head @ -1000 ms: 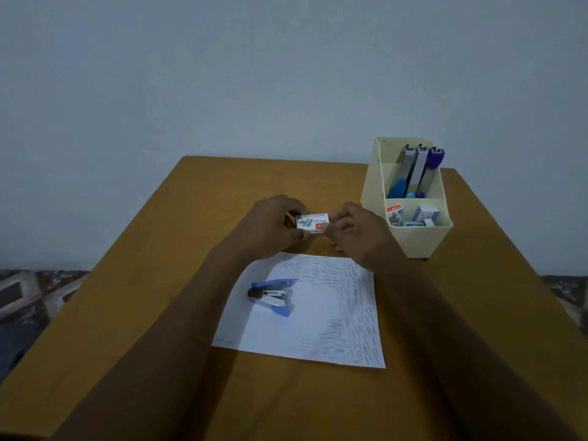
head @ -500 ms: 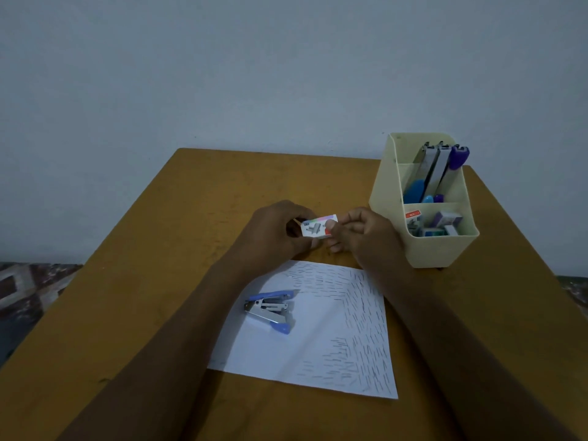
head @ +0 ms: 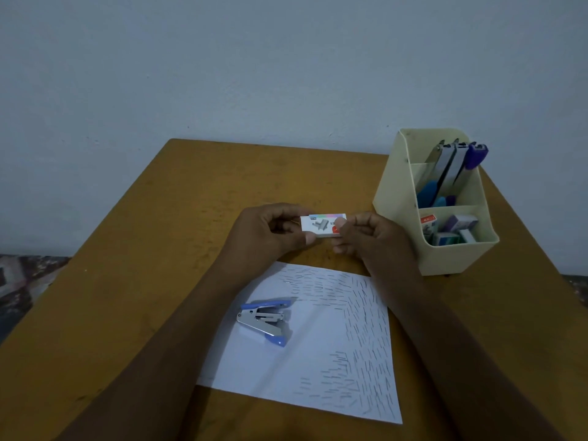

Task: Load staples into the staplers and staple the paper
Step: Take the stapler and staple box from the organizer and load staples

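Observation:
A small white staple box [head: 321,225] is held above the wooden table [head: 159,265] between both hands. My left hand [head: 270,233] grips its left end and my right hand [head: 369,238] pinches its right end. Nearer to me, a white sheet of paper [head: 318,354] covered with rows of staples lies flat. A blue and metal stapler [head: 265,319] rests on the sheet's left part with its top swung open.
A cream desk organiser [head: 397,198] stands at the right rear of the table. Its back compartment holds several more staplers [head: 448,170]; its front one holds small staple boxes [head: 451,230]. A pale wall rises behind the table.
My head has tilted, so everything sits lower and to the right in view. Both hands keep hold of the staple box, and the right thumb has slid onto its end.

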A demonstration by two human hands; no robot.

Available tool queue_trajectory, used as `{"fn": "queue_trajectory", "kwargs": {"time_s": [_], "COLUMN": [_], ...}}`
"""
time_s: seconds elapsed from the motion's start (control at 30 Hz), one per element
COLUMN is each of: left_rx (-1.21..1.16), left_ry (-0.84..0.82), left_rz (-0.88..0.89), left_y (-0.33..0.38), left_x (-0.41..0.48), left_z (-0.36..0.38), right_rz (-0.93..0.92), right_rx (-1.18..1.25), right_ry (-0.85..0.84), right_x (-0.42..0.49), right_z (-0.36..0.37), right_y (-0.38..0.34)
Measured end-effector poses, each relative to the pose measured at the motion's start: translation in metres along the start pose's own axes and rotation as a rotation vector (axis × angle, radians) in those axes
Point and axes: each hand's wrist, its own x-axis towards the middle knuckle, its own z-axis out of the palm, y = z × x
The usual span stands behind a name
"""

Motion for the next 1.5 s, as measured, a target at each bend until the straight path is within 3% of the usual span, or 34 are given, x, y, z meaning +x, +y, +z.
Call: {"fn": "queue_trajectory", "kwargs": {"time_s": [0.6,0.83,1.07,1.37,1.5], "left_rx": [-0.147,-0.036,0.113,0.091,0.139], "left_ry": [-0.016,0.029,0.078,-0.015,0.035], "left_rz": [-0.051,0.022,0.123,0.065,0.039], "left_y": [-0.001,0.001,-0.003,-0.002,-0.001], "left_x": [-0.002,-0.004,-0.004,-0.005,-0.004], "left_z": [0.0,0.001,0.003,0.002,0.003], "right_rz": [-0.05,-0.135,-0.12,-0.143,-0.144], "right_rx": [0.06,-0.049,0.035,0.022,0.003], "right_ry": [-0.054,-0.076,-0.098,-0.086,-0.081], "right_x": [0.0,-0.001,-0.003,0.0,0.0], "right_z": [-0.005,-0.006,-0.008,-0.008,-0.008], "right_y": [0.004,0.008,0.003,0.011,0.012]}}
